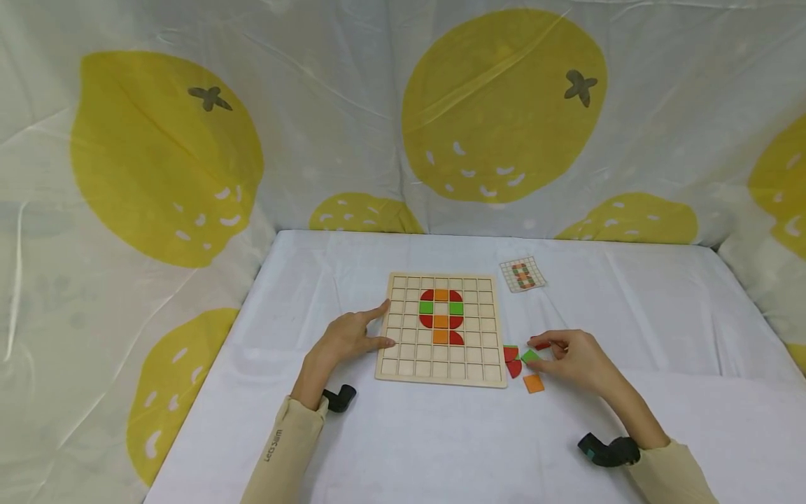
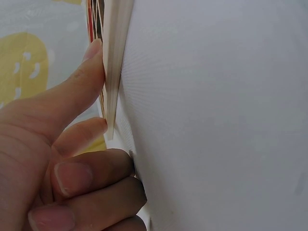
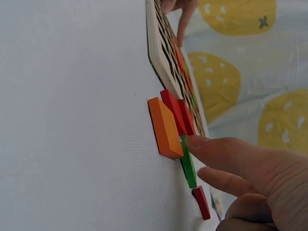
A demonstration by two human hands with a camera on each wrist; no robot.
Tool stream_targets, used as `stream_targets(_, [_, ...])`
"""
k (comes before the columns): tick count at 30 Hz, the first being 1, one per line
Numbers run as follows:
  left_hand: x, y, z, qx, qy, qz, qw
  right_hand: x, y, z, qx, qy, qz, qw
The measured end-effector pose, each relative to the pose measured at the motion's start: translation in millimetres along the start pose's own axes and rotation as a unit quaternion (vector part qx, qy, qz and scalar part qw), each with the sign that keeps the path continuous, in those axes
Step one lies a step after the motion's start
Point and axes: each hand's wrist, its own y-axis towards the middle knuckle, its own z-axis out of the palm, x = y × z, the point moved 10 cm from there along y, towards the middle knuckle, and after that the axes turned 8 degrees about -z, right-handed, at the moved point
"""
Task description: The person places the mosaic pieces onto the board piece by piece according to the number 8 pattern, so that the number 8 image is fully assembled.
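Observation:
A square wooden grid board (image 1: 409, 364) lies on the white cloth, with red, orange and green tiles set in its middle columns. My left hand (image 1: 346, 337) touches the board's left edge with spread thumb and index finger; the left wrist view shows its other fingers curled beneath. Right of the board, my right hand (image 1: 576, 357) is over loose tiles. Its thumb is at a green tile (image 1: 530, 357) lying on the cloth, and the index finger is near a red tile (image 1: 539, 343). Whether the thumb presses the green tile I cannot tell.
Red quarter-round tiles (image 1: 513, 368) lie against the board's right edge, with a bit of green behind them. An orange square tile (image 1: 534, 383) lies nearer me. Behind them is a small pattern card (image 1: 522, 274). Lemon-printed cloth (image 1: 327, 140) hangs behind the table.

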Motion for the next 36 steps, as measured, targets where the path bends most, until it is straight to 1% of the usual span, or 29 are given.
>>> stream_targets(4, [0.3,-0.1,0.4,0.002,-0.004,-0.002,1.0000,-1.6,0.1,1.7,0.002,-0.009,0.000,1.0000])
stream_targets(10, [-1.1,-1.3,-1.2,-0.007,0.006,0.003,1.0000,0.1,3.5,-1.3,-0.018,-0.026,-0.021,0.9993])
stream_targets(16, [-1.3,-1.7,-1.2,-0.005,0.004,0.001,1.0000,-4.8,2.0,-4.2,-0.012,-0.037,0.000,0.9992])
stream_targets(21, [-1.0,-1.4,-0.9,-0.001,0.001,-0.003,1.0000,-5.5,2.6,-5.2,-0.016,-0.037,-0.006,0.9992])
stream_targets(24, [-1.7,-1.2,-1.1,-0.002,0.003,-0.003,1.0000,-8.8,2.9,-5.7,-0.017,-0.022,0.005,0.9996])
stream_targets(27, [-2.1,-1.8,-1.2,-0.002,0.005,-0.002,1.0000,-13.5,3.2,-7.0,-0.022,0.004,0.028,0.9994])
stream_targets(29, [-1.7,-2.0,-1.1,-0.001,0.003,-0.005,1.0000,-13.9,4.2,-7.0,-0.025,0.022,0.035,0.9988])
stream_targets(32, [-0.7,-1.8,-0.8,0.000,0.000,-0.009,1.0000,-8.0,8.9,-2.3,-0.029,0.045,0.021,0.9984])
stream_targets(36, [-1.1,-1.2,-0.3,-0.001,0.004,-0.006,1.0000,7.7,18.1,16.2,-0.007,0.071,0.001,0.9975])
